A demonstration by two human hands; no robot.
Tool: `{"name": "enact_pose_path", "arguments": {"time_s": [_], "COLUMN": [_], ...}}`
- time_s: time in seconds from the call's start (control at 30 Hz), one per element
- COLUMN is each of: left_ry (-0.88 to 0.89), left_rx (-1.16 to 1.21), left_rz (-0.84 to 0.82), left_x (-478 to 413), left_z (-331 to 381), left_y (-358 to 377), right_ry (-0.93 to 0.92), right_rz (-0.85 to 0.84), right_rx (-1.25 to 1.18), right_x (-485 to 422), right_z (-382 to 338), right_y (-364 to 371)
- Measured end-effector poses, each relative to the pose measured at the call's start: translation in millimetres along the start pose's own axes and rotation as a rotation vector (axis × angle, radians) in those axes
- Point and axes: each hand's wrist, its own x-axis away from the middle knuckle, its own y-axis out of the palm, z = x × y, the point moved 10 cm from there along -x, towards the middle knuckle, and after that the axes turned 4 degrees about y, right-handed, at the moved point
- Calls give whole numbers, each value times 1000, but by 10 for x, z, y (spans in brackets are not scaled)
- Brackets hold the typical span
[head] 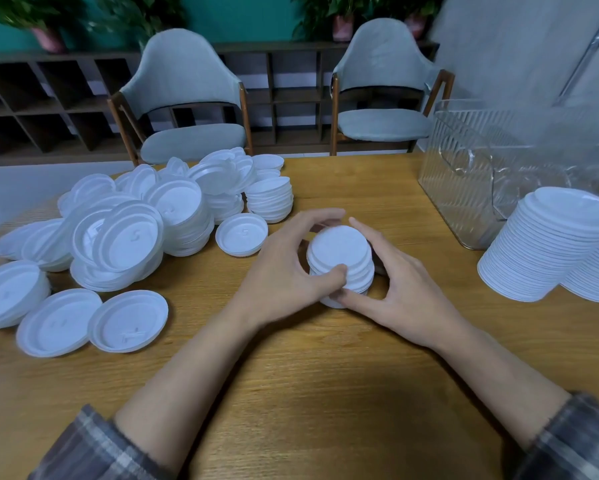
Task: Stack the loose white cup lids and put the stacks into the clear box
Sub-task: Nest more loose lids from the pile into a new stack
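A: Where's the short stack [339, 261] rn?
B: Mid table [325, 393], standing btwn both hands. Long axis approx. vertical, flat closed face pointing up.
A: What's the left hand [284, 271] doing?
B: Curled round the stack's left + far side, thumb pressed on the near rim. Holding it.
A: And the right hand [398, 289]?
B: Same deal, opp. side: forefinger wraps the far right edge, thumb tucked at the base. Both grip it.
A: The loose lids [128, 237]?
B: Big heap on the left of the table. Several at the front lie hollow side up, others tilt every which way. Nearest one sits flat, near the left hand.
A: The clear box [464, 188]?
B: Far right, ribbed walls, open top. Can't tell what's inside, too blurry.
A: Anything by it?
B: Two tall stacks [547, 244] at the right edge, just in front of the box, side by side, both leaning, flat faces up. Two chairs [190, 109] behind the table.
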Motion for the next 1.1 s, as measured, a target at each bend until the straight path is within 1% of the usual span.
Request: {"name": "enact_pose_path", "arguments": {"time_s": [0.1, 0.2, 0.33, 0.4, 0.53, 0.77, 0.87, 0.97, 1.03, 1.1], "left_ry": [-39, -60, -98, -101, -74, -10, -64, -105, -84, -55], "left_rx": [120, 159, 84, 91, 100, 14, 37, 68, 56, -13], "left_rz": [-95, -104, -15, 9, 15, -1, 4, -35, -74, -35], "left_x": [12, 33, 30, 18, 10, 2, 6, 11, 8, -7], "left_z": [-28, -53, -108, -127, -118, -75, -137, -210, -203, -206], "left_y": [56, 116, 80, 64, 54, 62, 52, 72, 112, 55], "right_ry": [4, 9, 11, 16, 19, 26, 26, 33, 42, 51], "right_rz": [10, 22, 20, 13, -11, -13, 12, 22, 38, 66], "right_rx": [3, 19, 28, 30, 25, 41, 42, 59, 71, 87], "right_x": [5, 5, 2, -7, -2, 10, 7, 1, 2, -5], "right_z": [-2, 1, 27, 50, 59, 48, 44, 44, 65, 83], "right_y": [-9, -16, -12, -8, 5, 2, -17, -12, -30, -70]}}
